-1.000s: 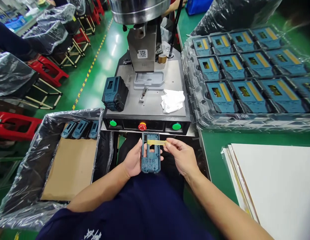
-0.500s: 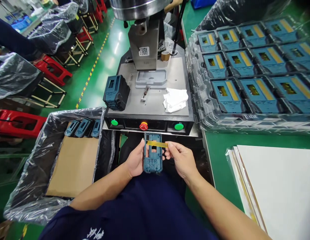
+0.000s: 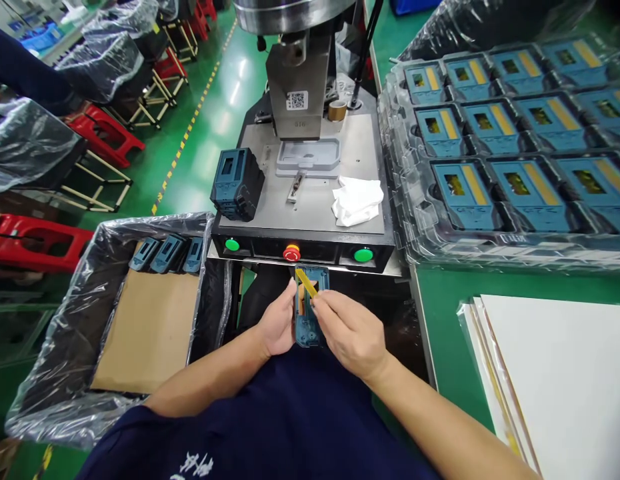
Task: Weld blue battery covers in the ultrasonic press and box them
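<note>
My left hand (image 3: 279,325) grips a flat blue plastic frame (image 3: 310,317) from its left side, holding it upright over my lap just below the press machine's front edge. My right hand (image 3: 351,331) lies over the frame's right half and pinches a narrow yellow tape strip (image 3: 306,283), which slants across the frame's upper opening. The lower right part of the frame is hidden under my right hand.
The press machine (image 3: 310,173) has two green buttons and a red stop button (image 3: 291,253); a blue housing (image 3: 237,184) and white cloth (image 3: 357,199) sit on its plate. Clear trays of blue parts (image 3: 510,153) stand right, white sheets (image 3: 560,380) nearer. A plastic-lined carton (image 3: 140,327) stands left.
My right hand has moved left over the frame, and the yellow strip has turned from lying level across the frame to a slant near its top. The view has shifted slightly.
</note>
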{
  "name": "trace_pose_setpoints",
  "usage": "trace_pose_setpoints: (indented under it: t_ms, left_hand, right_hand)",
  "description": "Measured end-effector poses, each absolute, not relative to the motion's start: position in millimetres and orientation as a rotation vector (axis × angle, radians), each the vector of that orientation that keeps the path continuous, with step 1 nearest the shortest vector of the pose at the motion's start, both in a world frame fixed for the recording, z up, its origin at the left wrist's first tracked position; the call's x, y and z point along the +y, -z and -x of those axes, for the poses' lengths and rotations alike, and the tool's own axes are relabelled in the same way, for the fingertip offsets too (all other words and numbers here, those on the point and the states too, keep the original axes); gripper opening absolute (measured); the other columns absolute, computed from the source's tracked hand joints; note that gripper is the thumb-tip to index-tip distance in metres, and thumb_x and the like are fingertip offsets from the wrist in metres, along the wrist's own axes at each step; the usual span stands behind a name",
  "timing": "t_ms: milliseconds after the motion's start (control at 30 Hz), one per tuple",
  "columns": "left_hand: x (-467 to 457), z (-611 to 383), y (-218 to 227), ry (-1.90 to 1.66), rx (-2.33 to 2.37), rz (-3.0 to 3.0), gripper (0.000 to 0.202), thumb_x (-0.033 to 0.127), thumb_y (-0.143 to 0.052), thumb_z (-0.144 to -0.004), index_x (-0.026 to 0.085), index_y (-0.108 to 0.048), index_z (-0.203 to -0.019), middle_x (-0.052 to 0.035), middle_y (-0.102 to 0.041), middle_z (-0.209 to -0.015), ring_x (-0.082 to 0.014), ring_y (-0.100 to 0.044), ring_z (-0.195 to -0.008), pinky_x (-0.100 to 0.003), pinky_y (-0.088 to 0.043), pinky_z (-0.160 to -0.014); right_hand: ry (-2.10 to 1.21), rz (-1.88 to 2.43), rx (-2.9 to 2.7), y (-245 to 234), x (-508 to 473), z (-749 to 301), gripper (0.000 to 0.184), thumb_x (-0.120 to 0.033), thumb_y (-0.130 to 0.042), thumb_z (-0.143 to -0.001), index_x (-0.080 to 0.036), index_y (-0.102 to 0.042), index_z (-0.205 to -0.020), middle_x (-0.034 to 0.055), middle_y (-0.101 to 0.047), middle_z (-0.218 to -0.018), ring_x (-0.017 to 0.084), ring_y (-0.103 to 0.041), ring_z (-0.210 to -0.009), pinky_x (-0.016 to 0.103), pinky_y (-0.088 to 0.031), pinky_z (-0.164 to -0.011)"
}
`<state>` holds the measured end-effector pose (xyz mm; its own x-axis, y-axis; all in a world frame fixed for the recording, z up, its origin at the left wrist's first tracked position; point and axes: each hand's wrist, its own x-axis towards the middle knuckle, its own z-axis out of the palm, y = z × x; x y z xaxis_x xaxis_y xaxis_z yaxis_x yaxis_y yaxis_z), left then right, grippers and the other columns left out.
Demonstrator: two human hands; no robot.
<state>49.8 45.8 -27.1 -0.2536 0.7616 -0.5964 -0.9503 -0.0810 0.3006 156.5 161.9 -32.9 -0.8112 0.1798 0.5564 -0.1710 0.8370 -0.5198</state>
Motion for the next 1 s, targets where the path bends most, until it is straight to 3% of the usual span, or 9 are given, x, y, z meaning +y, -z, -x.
trace_pose_setpoints:
  t_ms: [267,500,600,700,833,1000]
  left_hand:
    - [44.4,-47.3,22.4,-1.72,0.701,0.398,0.051,0.047,-0.03,-0.097,0.014,-0.062,-0.117,-0.0086,-0.07,-0.095,-0.018,-0.067,-0.084,-0.03,-0.05,-0.082]
    - [46.0,-51.0,20.2,-1.72,0.641,0.483,0.049,0.044,-0.03,-0.098,0.012,-0.063,-0.116,-0.0052,-0.068,-0.087,-0.0049,-0.057,-0.056,-0.014,-0.045,-0.055]
    - [44.0,-50.6,20.0,-1.701,0.603,0.473,0.051,0.046,-0.028,-0.098,0.014,-0.06,-0.122,-0.0058,-0.068,-0.092,-0.0039,-0.055,-0.055,-0.013,-0.042,-0.05]
    - [41.2,-49.7,20.5,-1.693,0.629,0.419,0.052,0.047,-0.027,-0.097,0.016,-0.055,-0.129,-0.0081,-0.067,-0.1,-0.0088,-0.061,-0.065,-0.018,-0.046,-0.056]
    - [38.7,-49.3,23.1,-1.682,0.686,0.377,0.052,0.046,-0.026,-0.098,0.017,-0.052,-0.132,-0.0106,-0.066,-0.109,-0.019,-0.065,-0.094,-0.029,-0.051,-0.08]
    - [36.5,-50.0,25.8,-1.763,0.744,0.261,0.048,0.043,-0.031,-0.097,0.02,-0.05,-0.135,-0.0081,-0.062,-0.124,-0.021,-0.054,-0.12,-0.034,-0.038,-0.104]
  right_hand:
    - [-0.591,-0.096,-2.444,34.7,155.1,-155.2,0.03,-0.013,-0.055,-0.088,-0.019,-0.067,-0.115,0.0104,-0.068,-0.113,0.024,-0.061,-0.11,0.04,-0.053,-0.094]
    - [-0.42,-0.167,-2.475,22.2,152.0,-145.4,0.02,-0.017,-0.057,-0.089,-0.014,-0.07,-0.104,0.0098,-0.07,-0.107,0.023,-0.062,-0.107,0.037,-0.051,-0.094]
    - [-0.473,-0.16,-2.516,20.4,149.2,-141.4,0.02,-0.02,-0.055,-0.09,-0.016,-0.07,-0.104,0.0081,-0.07,-0.107,0.022,-0.061,-0.107,0.037,-0.049,-0.096]
    - [-0.54,-0.13,-2.584,22.0,149.2,-140.8,0.019,-0.023,-0.056,-0.09,-0.018,-0.069,-0.104,0.0066,-0.069,-0.11,0.022,-0.059,-0.111,0.039,-0.045,-0.099]
    - [-0.614,-0.12,-2.672,20.3,150.1,-141.8,0.023,-0.027,-0.053,-0.092,-0.018,-0.068,-0.107,0.0072,-0.067,-0.114,0.023,-0.056,-0.115,0.041,-0.04,-0.104]
    - [-0.772,-0.024,-2.737,8.2,148.2,-142.8,0.04,-0.042,-0.059,-0.086,-0.017,-0.065,-0.116,0.0122,-0.062,-0.123,0.031,-0.046,-0.126,0.052,-0.037,-0.105]
